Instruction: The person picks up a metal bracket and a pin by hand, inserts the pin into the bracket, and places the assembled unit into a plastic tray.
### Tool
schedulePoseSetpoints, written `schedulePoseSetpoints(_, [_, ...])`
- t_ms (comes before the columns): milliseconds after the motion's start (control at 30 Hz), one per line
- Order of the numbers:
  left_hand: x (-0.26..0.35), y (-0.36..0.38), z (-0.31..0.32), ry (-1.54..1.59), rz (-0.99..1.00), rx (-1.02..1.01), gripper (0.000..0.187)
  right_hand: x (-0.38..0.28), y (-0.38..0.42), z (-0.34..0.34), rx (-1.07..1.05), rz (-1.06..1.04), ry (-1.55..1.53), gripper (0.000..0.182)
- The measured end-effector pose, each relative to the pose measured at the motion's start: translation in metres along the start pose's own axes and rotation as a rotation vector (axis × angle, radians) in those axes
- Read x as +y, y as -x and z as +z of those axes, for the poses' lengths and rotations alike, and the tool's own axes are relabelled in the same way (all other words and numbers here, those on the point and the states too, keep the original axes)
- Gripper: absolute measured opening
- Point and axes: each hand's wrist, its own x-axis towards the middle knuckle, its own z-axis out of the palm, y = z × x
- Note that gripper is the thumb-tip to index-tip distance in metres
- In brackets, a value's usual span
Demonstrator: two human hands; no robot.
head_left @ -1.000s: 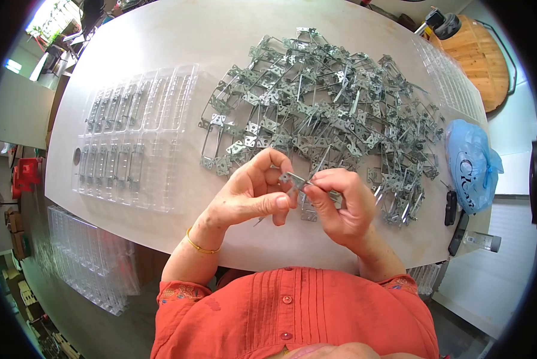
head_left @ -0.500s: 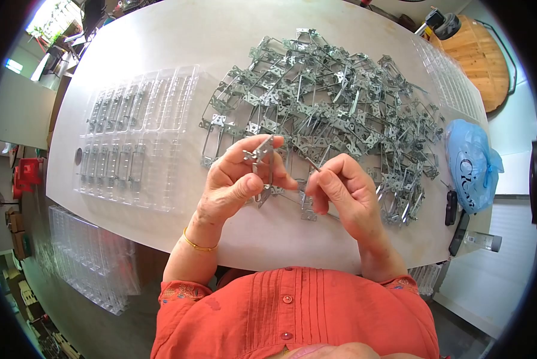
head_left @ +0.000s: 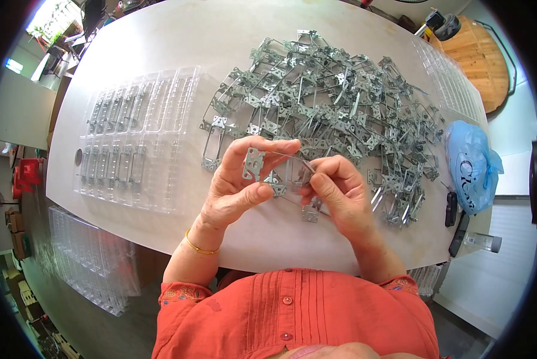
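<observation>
Between my two hands, above the table's front part, is a wire-framed metal bracket with a flat, holed plate at its left end. My left hand curls around that plate end, thumb and forefinger along it. The fingertips of my right hand pinch a thin metal edge at the right end; whether it belongs to the same bracket is hard to make out. Behind the hands lies a large tangled heap of similar metal brackets. One loose bracket end shows on the table just below the fingers.
At left, a clear plastic tray holds several brackets in rows. More clear trays are stacked low beside the table. To the right lie a blue plastic bag, a dark object, a bottle and another clear tray.
The bracket in my left hand has turned so its plate faces me and its wires stretch toward the right hand. Both hands have come closer together.
</observation>
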Motion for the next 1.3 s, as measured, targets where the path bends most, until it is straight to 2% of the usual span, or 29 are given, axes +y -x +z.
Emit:
schedulePoseSetpoints(133, [0.009,-0.004,0.0,-0.008,-0.051,-0.037,0.058,-0.014,0.0,-0.002,0.105,-0.126,0.226,0.006])
schedulePoseSetpoints(200, [0.013,-0.004,0.002,0.091,-0.18,0.033,0.051,-0.019,-0.002,-0.011,0.019,-0.364,0.686,0.01])
schedulePoseSetpoints(233, [0.013,-0.003,0.001,0.092,-0.182,0.034,0.051,-0.021,-0.004,-0.012,0.019,-0.363,0.686,0.01])
schedulePoseSetpoints(300, [0.012,-0.001,-0.001,0.115,-0.332,0.058,0.035,-0.024,-0.008,-0.015,-0.11,-0.529,0.873,0.014])
schedulePoseSetpoints(333, [0.014,-0.001,-0.001,0.115,-0.332,0.058,0.035,-0.024,-0.008,-0.015,-0.109,-0.528,0.873,0.014])
schedulePoseSetpoints(400, [0.019,-0.001,0.001,0.098,-0.518,0.002,0.033,-0.023,-0.008,-0.014,-0.132,-0.575,0.9,0.015])
schedulePoseSetpoints(467, [0.021,-0.001,0.008,0.077,-0.555,0.062,0.035,-0.023,-0.007,-0.012,-0.119,-0.557,0.893,0.016])
schedulePoseSetpoints(533, [0.022,-0.002,0.007,-0.031,-0.617,-0.009,0.032,-0.023,-0.007,-0.011,-0.106,-0.537,0.886,0.016])
schedulePoseSetpoints(633, [0.015,0.0,0.007,0.006,-0.577,0.025,0.031,-0.022,-0.008,-0.009,-0.087,-0.541,0.888,0.013])
schedulePoseSetpoints(700, [0.013,0.001,0.006,0.02,-0.556,0.03,0.03,-0.022,-0.009,-0.006,0.027,-0.6,0.862,0.01])
schedulePoseSetpoints(767, [0.014,0.001,0.005,0.013,-0.541,0.096,0.027,-0.026,-0.006,-0.009,0.041,-0.556,0.857,0.009])
schedulePoseSetpoints(1100, [0.011,0.0,0.002,-0.073,-0.447,0.052,0.024,-0.026,-0.005,-0.006,0.057,-0.482,0.884,0.009])
schedulePoseSetpoints(1167, [0.013,-0.001,0.003,-0.212,-0.436,0.017,0.024,-0.025,-0.004,-0.006,0.057,-0.476,0.881,0.009])
schedulePoseSetpoints(1300, [0.013,-0.001,0.003,-0.282,-0.377,-0.007,0.022,-0.025,-0.003,-0.006,0.049,-0.463,0.885,0.01])
